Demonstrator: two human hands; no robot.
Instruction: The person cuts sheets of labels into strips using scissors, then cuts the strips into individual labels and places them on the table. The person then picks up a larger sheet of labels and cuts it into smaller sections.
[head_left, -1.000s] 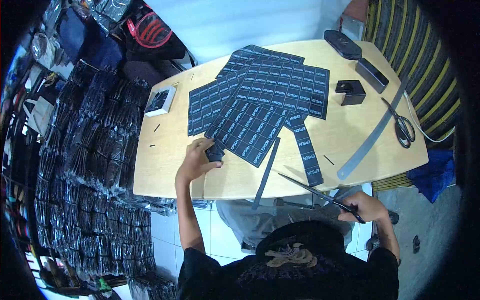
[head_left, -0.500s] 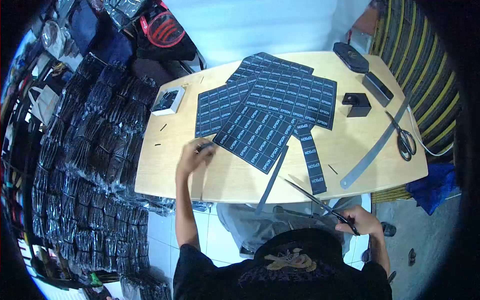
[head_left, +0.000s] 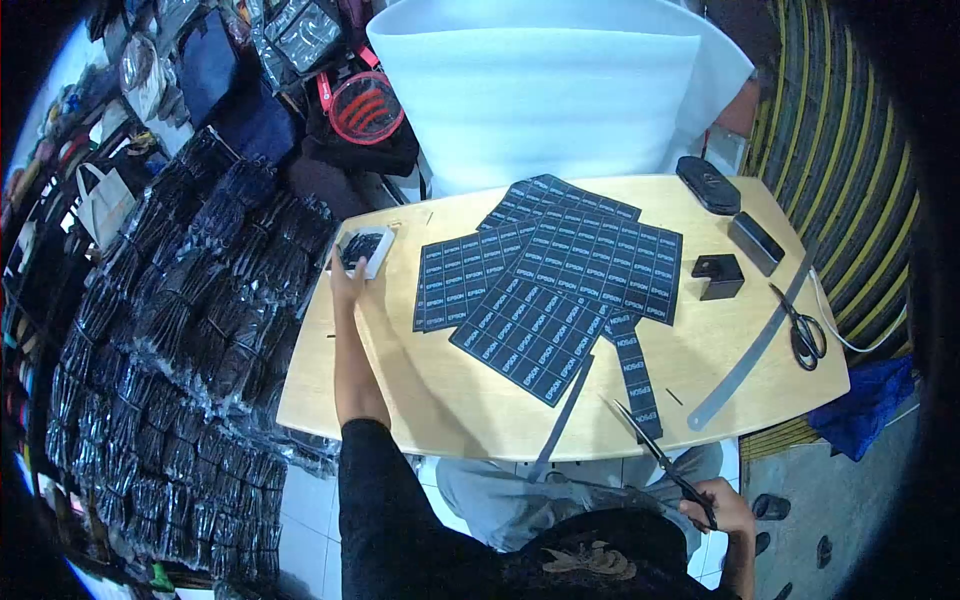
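Note:
My left hand (head_left: 347, 281) is at the near edge of a small white box (head_left: 376, 266) that contains dark pieces. Its thumb and fingers are apart at the box's rim, and nothing shows between them. In my right hand (head_left: 722, 508) is a pair of scissors (head_left: 655, 452), blades pointing up and left over the table's front edge. Close to the blade tips lies a cut strip of black EPSON labels (head_left: 637, 385). Several black sheets printed with rows of EPSON (head_left: 600, 262) overlap mid-table. A thin plain dark strip (head_left: 568, 415) hangs over the front edge.
On the table's right are a second pair of scissors (head_left: 803, 335), a long metal ruler (head_left: 745, 372), a black block (head_left: 717, 276), a dark box (head_left: 757, 243) and a black case (head_left: 708, 185). Bundles of black goods (head_left: 190, 370) are piled left. A white foam roll (head_left: 540, 110) stands behind.
My left hand has moved from beside the sheets, where it held a small dark piece, up and left to the white box. The view has shifted; the right hand still holds the scissors.

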